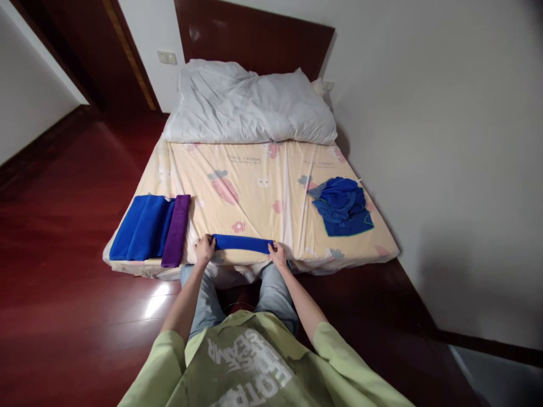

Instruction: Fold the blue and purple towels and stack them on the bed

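Observation:
A blue towel (242, 243), folded into a long narrow strip, lies near the front edge of the bed between my hands. My left hand (205, 249) grips its left end, fingers closed on the cloth. At the right end my right hand (278, 254) pinches the corner. To the left, several folded blue towels (138, 229) lie side by side, with a folded purple towel (176, 230) at their right. On the right part of the bed sits a crumpled pile of blue towels (341, 206), one with a green edge showing.
The bed (254, 192) has a cream sheet with carrot and flower prints. A bunched white quilt (250, 104) lies across its head end, before a dark wooden headboard (254, 34). A white wall (445, 141) runs along the right; dark red floor (55, 237) is at left.

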A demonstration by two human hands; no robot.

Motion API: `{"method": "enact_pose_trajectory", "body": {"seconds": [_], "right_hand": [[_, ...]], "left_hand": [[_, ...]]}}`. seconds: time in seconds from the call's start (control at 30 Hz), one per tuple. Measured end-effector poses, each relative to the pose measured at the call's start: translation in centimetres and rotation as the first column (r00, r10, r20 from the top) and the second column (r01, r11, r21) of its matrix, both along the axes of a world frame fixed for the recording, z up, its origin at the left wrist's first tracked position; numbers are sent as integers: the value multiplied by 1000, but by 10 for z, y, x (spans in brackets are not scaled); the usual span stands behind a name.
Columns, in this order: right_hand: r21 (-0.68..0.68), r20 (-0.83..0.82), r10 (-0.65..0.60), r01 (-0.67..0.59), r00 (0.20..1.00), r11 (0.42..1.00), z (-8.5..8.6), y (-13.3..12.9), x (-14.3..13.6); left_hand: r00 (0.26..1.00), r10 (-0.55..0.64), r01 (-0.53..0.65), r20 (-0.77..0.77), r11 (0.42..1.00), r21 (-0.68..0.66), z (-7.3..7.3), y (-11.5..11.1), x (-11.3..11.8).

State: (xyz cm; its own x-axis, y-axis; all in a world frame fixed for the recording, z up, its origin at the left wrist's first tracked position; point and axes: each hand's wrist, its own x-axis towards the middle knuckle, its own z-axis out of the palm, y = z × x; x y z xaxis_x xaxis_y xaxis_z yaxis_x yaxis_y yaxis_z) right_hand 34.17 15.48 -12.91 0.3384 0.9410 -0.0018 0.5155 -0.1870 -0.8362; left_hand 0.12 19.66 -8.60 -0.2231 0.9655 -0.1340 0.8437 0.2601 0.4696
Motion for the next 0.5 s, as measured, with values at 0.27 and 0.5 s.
{"method": "enact_pose_trajectory", "body": {"seconds": [0.27, 0.5], "right_hand": [[141, 351, 78, -135, 933, 981, 19, -4, -3], [11, 712, 271, -395, 648, 918, 31, -27, -6]], "left_hand": [[868, -458, 492, -192, 845, 210, 13, -10, -9], [844, -489, 535, -221, 797, 279, 7, -21, -21]]}}
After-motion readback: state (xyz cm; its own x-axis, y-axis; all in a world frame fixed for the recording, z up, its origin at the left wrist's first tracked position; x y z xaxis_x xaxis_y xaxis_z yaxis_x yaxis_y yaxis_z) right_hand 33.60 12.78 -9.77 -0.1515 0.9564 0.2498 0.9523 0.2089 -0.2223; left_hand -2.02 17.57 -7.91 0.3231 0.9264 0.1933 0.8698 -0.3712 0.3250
